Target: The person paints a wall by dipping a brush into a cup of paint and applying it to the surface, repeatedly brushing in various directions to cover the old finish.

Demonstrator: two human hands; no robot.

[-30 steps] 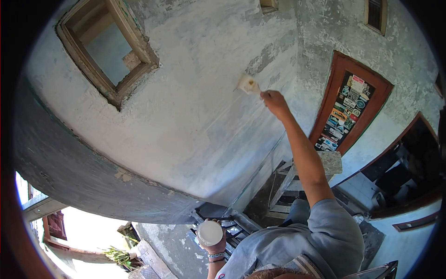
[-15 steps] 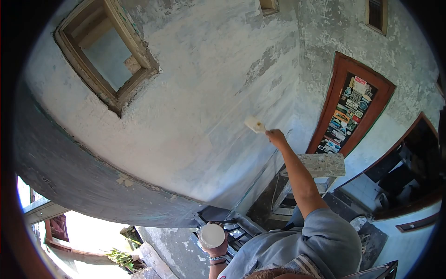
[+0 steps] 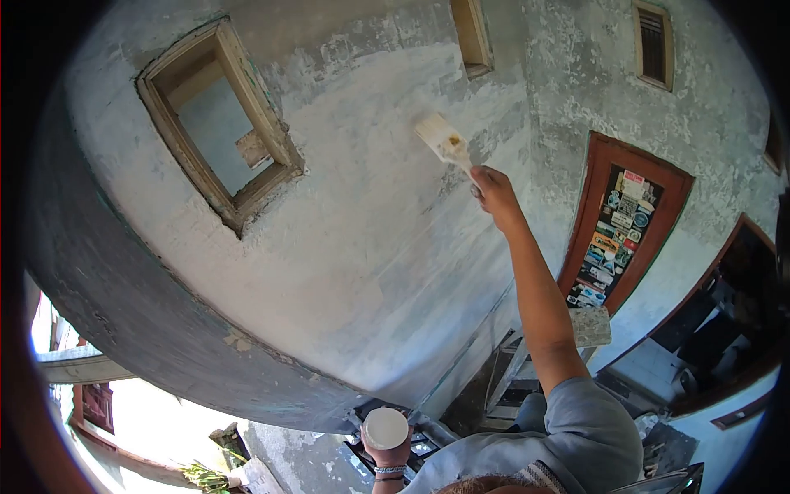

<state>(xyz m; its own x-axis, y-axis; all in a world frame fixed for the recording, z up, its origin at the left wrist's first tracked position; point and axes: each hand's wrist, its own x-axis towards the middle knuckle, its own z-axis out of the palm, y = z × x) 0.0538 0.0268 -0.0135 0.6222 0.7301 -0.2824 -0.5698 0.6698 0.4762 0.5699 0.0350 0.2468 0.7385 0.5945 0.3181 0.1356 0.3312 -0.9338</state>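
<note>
My right hand is closed round the handle of a wide paintbrush, arm stretched up and forward. The brush's pale bristles are at the patchy white and grey wall, and their tips are slightly blurred. Down near my body, my left hand grips a paint pot. From above, the pot shows a round, white top surface. Most of the left fingers are hidden beneath it.
An unglazed window frame opens in the wall at left. A brown door with stickers stands at right. Below my right arm are a paint-spattered plank and a ladder-like frame. A dark ledge curves along the wall's base.
My right hand has carried the paintbrush higher up the wall. The view has tilted upward, so the window and door sit lower. My left hand still holds the paint pot.
</note>
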